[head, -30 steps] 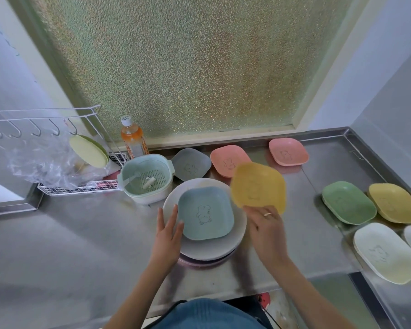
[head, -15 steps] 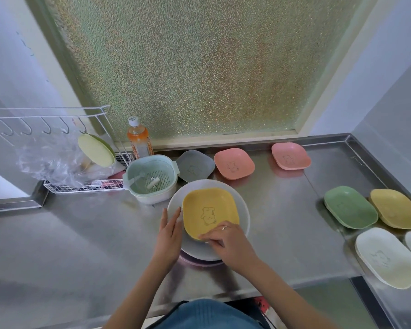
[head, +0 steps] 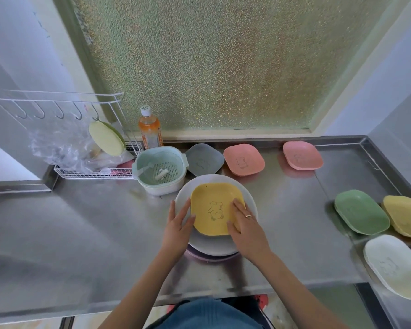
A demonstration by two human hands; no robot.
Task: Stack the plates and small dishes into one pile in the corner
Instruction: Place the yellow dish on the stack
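A yellow square dish point(head: 214, 207) with a bear drawing lies on top of the pile, inside a round white plate point(head: 250, 198); a pinkish plate edge point(head: 209, 257) shows beneath. My left hand point(head: 178, 226) rests flat against the dish's left side, fingers together. My right hand point(head: 244, 224), with a ring, lies on the dish's right edge. Loose dishes lie around: a grey dish point(head: 204, 159), two pink dishes point(head: 243, 159) point(head: 303, 155), a green dish point(head: 361, 214), another yellow dish point(head: 405, 219) and a white dish point(head: 394, 264).
A mint colander bowl point(head: 160, 169) stands just behind-left of the pile. An orange-drink bottle point(head: 150, 129) and a wire rack point(head: 93, 172) with a plastic bag and a pale green plate point(head: 106, 138) sit at the back left. The steel counter's raised rim point(head: 365, 141) meets the walls at the right corner.
My right hand carried the yellow dish from the air down onto the blue dish on the pile, covering it. Both hands now rest at the yellow dish's sides.
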